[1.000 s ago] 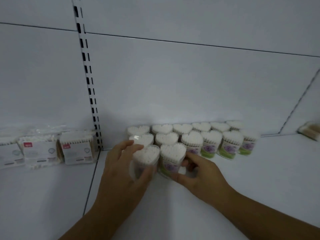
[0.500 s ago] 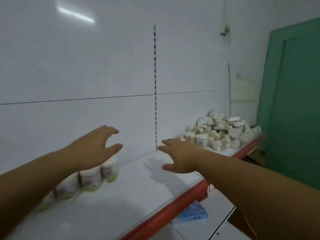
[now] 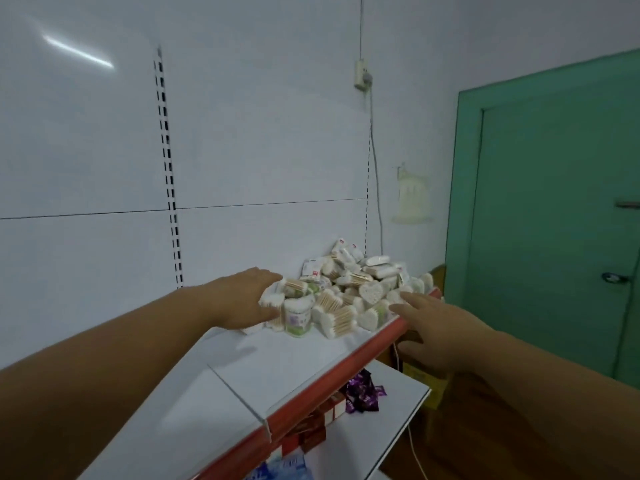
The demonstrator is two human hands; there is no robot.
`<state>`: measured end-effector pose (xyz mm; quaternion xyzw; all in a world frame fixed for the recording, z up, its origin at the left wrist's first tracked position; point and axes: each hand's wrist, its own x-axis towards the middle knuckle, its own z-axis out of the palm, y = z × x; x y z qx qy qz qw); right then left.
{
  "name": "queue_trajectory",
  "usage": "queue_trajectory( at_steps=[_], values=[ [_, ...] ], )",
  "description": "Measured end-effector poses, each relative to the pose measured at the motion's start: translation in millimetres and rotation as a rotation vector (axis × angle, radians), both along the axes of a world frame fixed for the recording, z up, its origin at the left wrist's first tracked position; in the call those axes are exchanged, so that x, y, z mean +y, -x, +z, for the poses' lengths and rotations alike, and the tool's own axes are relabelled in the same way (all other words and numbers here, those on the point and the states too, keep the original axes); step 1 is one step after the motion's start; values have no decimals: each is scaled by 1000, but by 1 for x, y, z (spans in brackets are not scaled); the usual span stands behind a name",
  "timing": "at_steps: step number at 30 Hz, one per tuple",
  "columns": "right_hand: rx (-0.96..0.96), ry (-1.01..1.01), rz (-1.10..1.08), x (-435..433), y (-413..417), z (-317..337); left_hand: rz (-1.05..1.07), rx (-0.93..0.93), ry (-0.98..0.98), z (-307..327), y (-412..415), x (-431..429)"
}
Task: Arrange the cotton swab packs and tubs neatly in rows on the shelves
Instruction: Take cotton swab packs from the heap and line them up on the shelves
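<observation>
Left grip (image 3: 247, 299) sitting fingers-straight at left edge of swab pile (image 3: 349, 292) on shelf (image 3: 277, 358); right grip (image 3: 440, 327) hovering fingers-spread just beside its front-right, both holding nothing.

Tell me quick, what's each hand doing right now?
Left hand: open, fingers straight, at the near edge of the swab pile, gripping nothing.
Right hand: open, empty, in front of the pile.

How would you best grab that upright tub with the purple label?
Probably round its curved side wall, coming from the front: the tub stands upright at the near edge of the pile, its front face clear, with packs crowding behind and beside it.
</observation>
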<state>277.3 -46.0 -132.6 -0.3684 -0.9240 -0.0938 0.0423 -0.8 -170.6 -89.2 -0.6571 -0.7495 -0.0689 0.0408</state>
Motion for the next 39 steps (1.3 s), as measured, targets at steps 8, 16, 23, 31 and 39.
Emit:
queue_trajectory(
  at_steps=[8,16,23,31,39],
  values=[
    [-92,64,179,89,69,-39,-20,8,16,-63,42,120],
    [-146,-68,314,152,131,-50,-24,287,108,-79,64,178],
    [-41,-164,526,180,149,-58,90,247,-29,-95,47,176],
    [110,-34,781,202,140,-63,203,255,-158,-71,5,153],
    [582,471,906,152,153,-85,821,-628,-473,-49,-52,27]
  ],
)
